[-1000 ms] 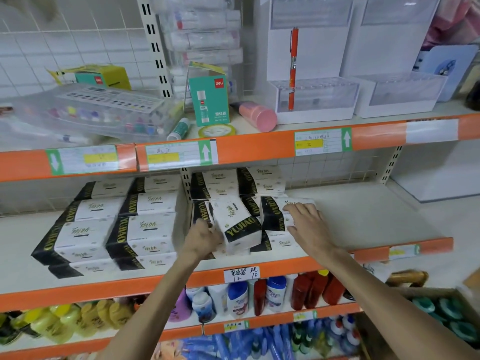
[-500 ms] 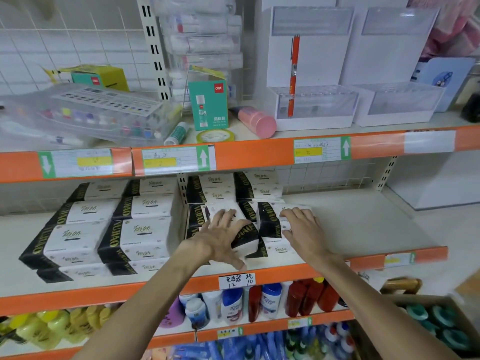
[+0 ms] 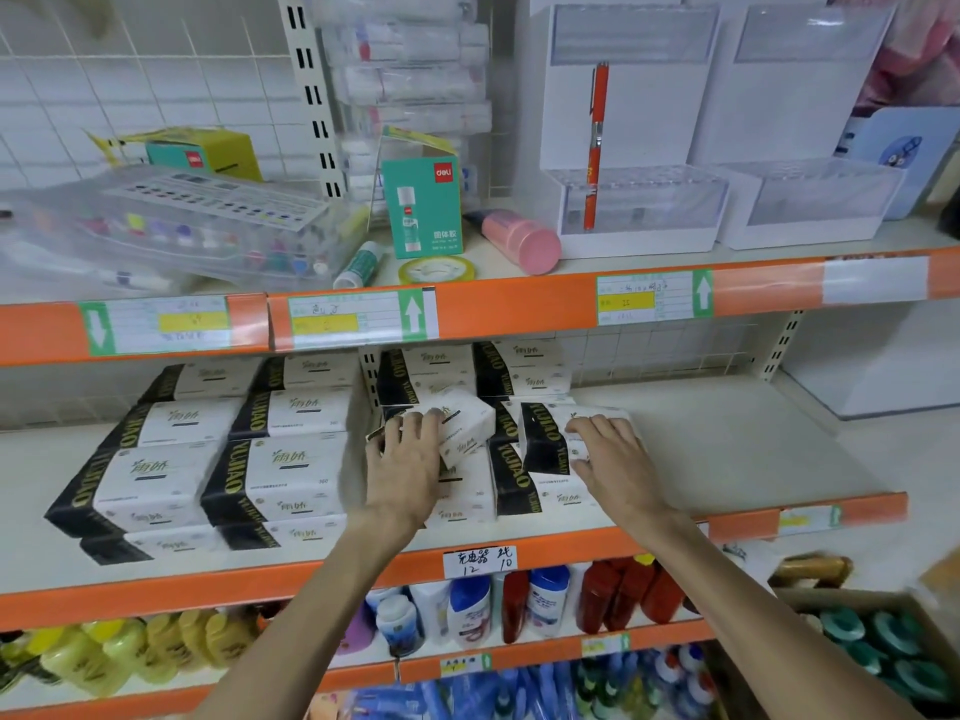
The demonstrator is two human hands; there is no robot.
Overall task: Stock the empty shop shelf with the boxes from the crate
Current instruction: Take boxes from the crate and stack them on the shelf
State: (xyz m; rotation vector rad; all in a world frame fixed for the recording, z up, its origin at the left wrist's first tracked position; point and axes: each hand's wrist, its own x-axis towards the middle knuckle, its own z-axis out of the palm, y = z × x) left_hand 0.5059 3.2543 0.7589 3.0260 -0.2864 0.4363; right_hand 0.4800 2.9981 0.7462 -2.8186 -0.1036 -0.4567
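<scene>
Two bare hands, left hand (image 3: 402, 470) and right hand (image 3: 610, 459), each on a bare forearm. Left forearm (image 3: 311, 605) uncovered from the wrist down to the lower edge of the view. Right forearm (image 3: 753, 589) likewise uncovered, from the wrist to the lower right corner. Both slender, drawn long by the wide lens and broadening toward the edge. Knuckles and tendons plain on the backs of both hands. Nails too small to tell.

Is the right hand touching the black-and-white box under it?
Touching. The head view shows the right hand with its fingers lying flat on the box, no gap.
</scene>
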